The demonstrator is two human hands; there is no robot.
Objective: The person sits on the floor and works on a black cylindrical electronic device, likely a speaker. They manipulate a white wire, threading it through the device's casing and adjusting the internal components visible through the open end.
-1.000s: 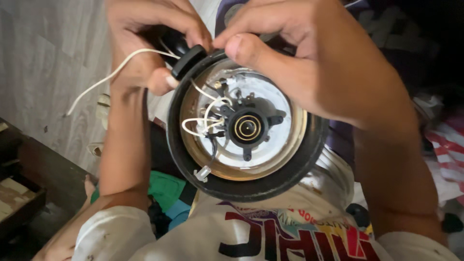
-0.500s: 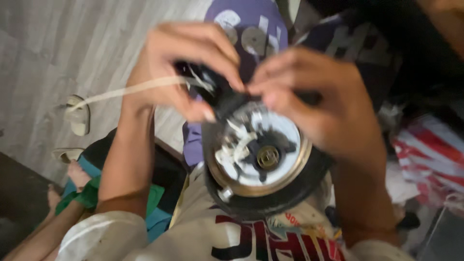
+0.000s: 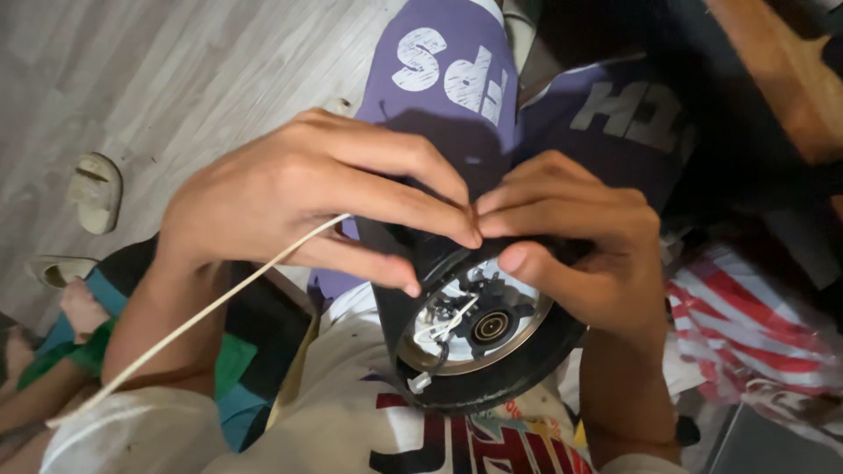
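A round black motor housing (image 3: 479, 351) is shown held in the lap, above a white printed shirt (image 3: 351, 430), its open face turned toward the camera. The left hand (image 3: 299, 197) is closed over the housing's upper left rim, and the right hand (image 3: 580, 254) is closed over its upper right rim; the fingertips of both are pressed together at the top edge. A cream cord (image 3: 202, 316) is seen running from under the left hand down to the lower left. Inside, a metal ring, a dark central hub (image 3: 490, 326) and thin white wires (image 3: 443, 323) are exposed. Risk, as judged: the thin wires could be pinched or torn loose if the cord is tugged, and the housing could slip, being gripped only at its rim.
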